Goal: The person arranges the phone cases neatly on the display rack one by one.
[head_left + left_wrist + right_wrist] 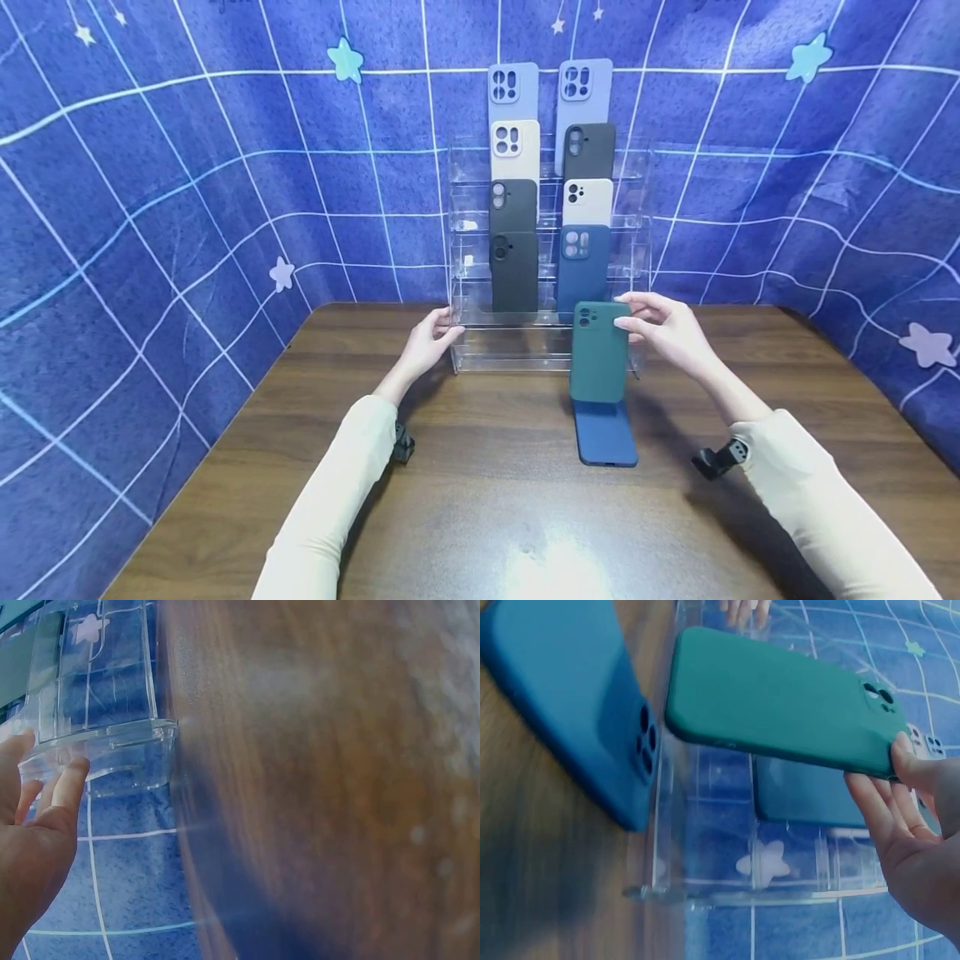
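Note:
My right hand point(667, 329) pinches a green phone case point(600, 354) by its upper right edge, thumb in front. In the head view the case stands upright before the lower right part of a clear display stand point(510, 364). In the right wrist view the green case point(772, 701) slants across the stand's lower tiers. My left hand point(429, 343) grips the stand's left side low down; in the left wrist view its fingers and thumb lie around the clear side edge point(112, 735). A blue phone case point(606, 435) lies flat on the table, its upper end hidden behind the green one.
Phone cases fill two columns of the stand: lilac ones point(585, 79) on top, then white point(516, 154) and black point(515, 271) ones, and a dark blue case point(583, 271) at right. A blue cloth point(360, 192) hangs behind the wooden table point(420, 500).

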`<state>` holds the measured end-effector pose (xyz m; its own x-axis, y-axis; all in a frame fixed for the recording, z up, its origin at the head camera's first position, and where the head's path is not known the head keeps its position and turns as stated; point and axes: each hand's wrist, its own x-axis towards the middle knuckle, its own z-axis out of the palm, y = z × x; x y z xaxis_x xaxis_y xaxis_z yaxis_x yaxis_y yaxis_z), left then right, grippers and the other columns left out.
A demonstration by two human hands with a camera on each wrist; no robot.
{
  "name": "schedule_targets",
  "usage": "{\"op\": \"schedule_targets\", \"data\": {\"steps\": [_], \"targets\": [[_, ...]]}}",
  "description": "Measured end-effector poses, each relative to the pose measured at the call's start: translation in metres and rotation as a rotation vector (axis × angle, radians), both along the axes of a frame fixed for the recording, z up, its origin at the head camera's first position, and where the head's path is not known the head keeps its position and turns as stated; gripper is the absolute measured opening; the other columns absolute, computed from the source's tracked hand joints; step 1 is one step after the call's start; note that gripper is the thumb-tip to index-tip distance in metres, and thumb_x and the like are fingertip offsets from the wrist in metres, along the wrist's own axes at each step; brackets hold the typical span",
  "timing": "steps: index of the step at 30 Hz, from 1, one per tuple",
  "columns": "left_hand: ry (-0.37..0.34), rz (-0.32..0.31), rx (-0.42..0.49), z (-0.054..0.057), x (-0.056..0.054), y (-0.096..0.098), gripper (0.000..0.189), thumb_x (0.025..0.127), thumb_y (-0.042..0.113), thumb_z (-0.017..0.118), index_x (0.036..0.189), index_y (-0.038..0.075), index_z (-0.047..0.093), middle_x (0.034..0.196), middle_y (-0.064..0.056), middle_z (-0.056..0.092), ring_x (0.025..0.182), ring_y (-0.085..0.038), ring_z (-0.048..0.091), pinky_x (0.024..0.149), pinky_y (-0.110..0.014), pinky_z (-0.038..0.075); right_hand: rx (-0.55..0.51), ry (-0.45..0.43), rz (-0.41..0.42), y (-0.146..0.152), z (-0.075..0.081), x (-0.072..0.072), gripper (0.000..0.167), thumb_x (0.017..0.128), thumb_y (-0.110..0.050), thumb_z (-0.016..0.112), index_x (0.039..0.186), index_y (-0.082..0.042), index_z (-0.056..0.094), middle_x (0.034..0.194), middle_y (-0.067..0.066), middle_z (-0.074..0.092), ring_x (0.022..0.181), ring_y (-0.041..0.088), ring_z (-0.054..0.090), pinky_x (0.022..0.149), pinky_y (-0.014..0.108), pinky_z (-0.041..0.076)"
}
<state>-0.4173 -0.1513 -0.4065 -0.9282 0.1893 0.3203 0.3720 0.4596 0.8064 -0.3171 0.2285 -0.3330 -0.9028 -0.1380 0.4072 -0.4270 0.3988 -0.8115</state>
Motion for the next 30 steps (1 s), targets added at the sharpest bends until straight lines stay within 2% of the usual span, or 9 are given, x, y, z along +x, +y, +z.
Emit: {"op": "schedule_targets", "data": {"steps": [5, 8, 10, 13, 19, 23, 26, 30], "targets": [[-0.008, -0.001, -0.002, -0.001, 0.001, -0.001, 0.051, 0.091, 0.025, 0.062, 0.132, -0.001, 0.046, 0.12, -0.022, 0.06, 0.109, -0.033, 0.06, 0.093, -0.042, 0.05, 0.008, -0.013, 0.003, -0.015, 0.008, -0.004, 0.038, 0.087, -0.017, 0.068, 0.121, -0.002, 0.06, 0.098, 0.012, 0.063, 0.076, -0.001, 0.064, 0.068, 0.029, 0.058], [-0.008, 0.003, -0.004, -0.001, 0.001, -0.002, 0.052, 0.091, 0.025, 0.063, 0.132, -0.001, 0.046, 0.12, -0.022, 0.06, 0.109, -0.033, 0.06, 0.092, -0.042, 0.05, -0.024, -0.007, 0.001, -0.024, 0.014, -0.006, 0.039, 0.087, -0.016, 0.068, 0.121, -0.002, 0.059, 0.103, 0.019, 0.061, 0.078, -0.002, 0.062, 0.07, 0.031, 0.058], [-0.011, 0.005, 0.005, -0.001, 0.002, -0.001, 0.052, 0.09, 0.025, 0.063, 0.132, -0.001, 0.047, 0.119, -0.022, 0.06, 0.109, -0.033, 0.061, 0.093, -0.042, 0.05, -0.052, 0.003, -0.009, -0.03, 0.016, -0.007, 0.039, 0.086, -0.016, 0.068, 0.121, -0.002, 0.059, 0.104, 0.018, 0.061, 0.078, -0.003, 0.062, 0.07, 0.03, 0.058], [-0.007, 0.003, 0.01, -0.001, 0.002, -0.001, 0.051, 0.09, 0.024, 0.064, 0.131, 0.0, 0.048, 0.119, -0.022, 0.06, 0.108, -0.032, 0.061, 0.092, -0.042, 0.05, -0.109, 0.016, -0.022, -0.038, 0.018, -0.011, 0.038, 0.086, -0.015, 0.068, 0.121, -0.001, 0.06, 0.099, 0.011, 0.061, 0.078, -0.004, 0.062, 0.07, 0.029, 0.058], [0.01, -0.002, 0.008, 0.001, 0.002, 0.001, 0.049, 0.09, 0.023, 0.064, 0.13, -0.001, 0.049, 0.118, -0.022, 0.061, 0.107, -0.032, 0.062, 0.092, -0.041, 0.051, -0.177, 0.058, -0.047, -0.055, 0.015, -0.029, 0.037, 0.085, -0.011, 0.069, 0.119, 0.0, 0.06, 0.091, -0.002, 0.057, 0.075, -0.004, 0.06, 0.07, 0.027, 0.058], [0.016, 0.002, 0.004, 0.002, 0.002, 0.0, 0.049, 0.09, 0.023, 0.063, 0.131, -0.002, 0.048, 0.118, -0.023, 0.06, 0.107, -0.033, 0.061, 0.092, -0.042, 0.05, -0.215, 0.063, -0.034, -0.07, 0.016, -0.038, 0.035, 0.085, -0.008, 0.068, 0.118, 0.0, 0.062, 0.093, 0.004, 0.057, 0.075, -0.002, 0.059, 0.069, 0.023, 0.057], [-0.004, 0.004, 0.002, 0.001, 0.003, 0.0, 0.05, 0.091, 0.023, 0.063, 0.131, -0.001, 0.047, 0.119, -0.023, 0.06, 0.108, -0.033, 0.061, 0.092, -0.042, 0.05, -0.212, 0.055, -0.015, -0.083, 0.019, -0.036, 0.033, 0.085, -0.005, 0.067, 0.117, 0.003, 0.061, 0.096, 0.013, 0.057, 0.074, 0.0, 0.059, 0.068, 0.023, 0.057], [-0.018, -0.005, -0.004, 0.001, 0.003, -0.001, 0.05, 0.091, 0.025, 0.062, 0.132, -0.001, 0.047, 0.121, -0.022, 0.059, 0.109, -0.032, 0.06, 0.093, -0.042, 0.05, -0.195, 0.051, -0.011, -0.098, 0.026, -0.029, 0.032, 0.086, -0.003, 0.064, 0.117, 0.005, 0.06, 0.1, 0.019, 0.057, 0.076, 0.002, 0.06, 0.074, 0.035, 0.058]]}}
